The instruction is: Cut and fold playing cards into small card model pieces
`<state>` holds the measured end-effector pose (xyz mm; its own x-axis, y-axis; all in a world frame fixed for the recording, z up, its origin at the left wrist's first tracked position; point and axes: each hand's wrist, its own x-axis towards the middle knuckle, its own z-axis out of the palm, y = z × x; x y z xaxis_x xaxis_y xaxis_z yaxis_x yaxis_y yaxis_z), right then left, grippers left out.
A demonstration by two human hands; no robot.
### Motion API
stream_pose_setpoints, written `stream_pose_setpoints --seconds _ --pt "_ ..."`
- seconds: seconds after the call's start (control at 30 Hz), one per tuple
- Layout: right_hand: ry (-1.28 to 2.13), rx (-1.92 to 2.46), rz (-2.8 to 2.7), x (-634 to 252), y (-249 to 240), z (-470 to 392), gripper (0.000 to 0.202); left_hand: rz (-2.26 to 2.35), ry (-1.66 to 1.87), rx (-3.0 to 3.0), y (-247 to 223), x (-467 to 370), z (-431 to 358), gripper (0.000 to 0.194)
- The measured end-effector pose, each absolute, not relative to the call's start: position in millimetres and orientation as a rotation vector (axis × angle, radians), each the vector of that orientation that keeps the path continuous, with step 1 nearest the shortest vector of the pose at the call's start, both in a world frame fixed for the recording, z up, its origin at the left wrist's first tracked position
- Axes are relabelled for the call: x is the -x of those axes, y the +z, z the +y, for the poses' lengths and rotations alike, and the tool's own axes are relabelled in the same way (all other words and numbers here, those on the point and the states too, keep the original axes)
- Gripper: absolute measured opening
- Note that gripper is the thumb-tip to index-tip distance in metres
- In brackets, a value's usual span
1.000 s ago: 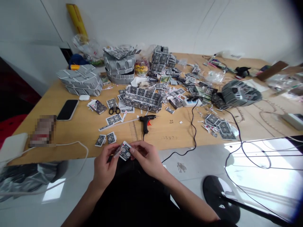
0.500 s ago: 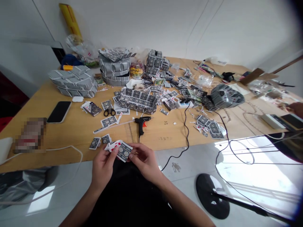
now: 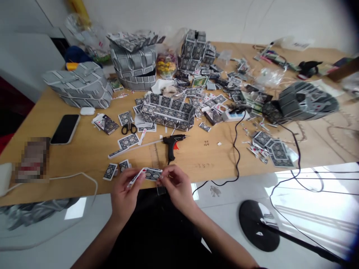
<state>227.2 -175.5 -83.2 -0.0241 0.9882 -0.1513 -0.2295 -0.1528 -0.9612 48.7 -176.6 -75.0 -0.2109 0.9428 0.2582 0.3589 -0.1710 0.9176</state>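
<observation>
My left hand (image 3: 125,190) and my right hand (image 3: 175,185) together hold a small piece made of playing cards (image 3: 150,174) at the near edge of the wooden table (image 3: 196,153). The piece lies nearly flat between my fingertips, patterned back up, with a red-and-white face showing on its left end. A black hot glue gun (image 3: 172,144) stands on the table just beyond my hands, its cord (image 3: 237,149) running right. Two small folded cards (image 3: 116,169) lie left of my left hand.
An open box built of cards (image 3: 167,113), scissors (image 3: 129,129), a long glue stick (image 3: 134,147), a phone (image 3: 65,129) and earbud case (image 3: 87,111) lie on the table. Larger card-built shapes (image 3: 77,86) stand at the back left. Loose cards are scattered right. A black stand base (image 3: 259,226) is on the floor.
The card piece has tipped from tilted up to nearly flat between my hands. The view has swung closer to the table and slightly left.
</observation>
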Motion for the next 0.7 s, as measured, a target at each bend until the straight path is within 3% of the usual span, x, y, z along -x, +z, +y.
stream_pose_setpoints --seconds 0.27,0.47,0.7 --pt "1.478 1.053 -1.007 -223 -74 -171 0.015 1.695 1.402 -1.498 -74 -42 -183 0.012" --pt "1.471 1.077 -1.007 -221 -86 -173 0.026 1.618 1.358 -1.495 -76 -44 -180 0.01" --pt "1.256 1.217 -1.222 -229 -85 -158 0.021 1.497 1.255 -1.516 -78 -37 -175 0.009"
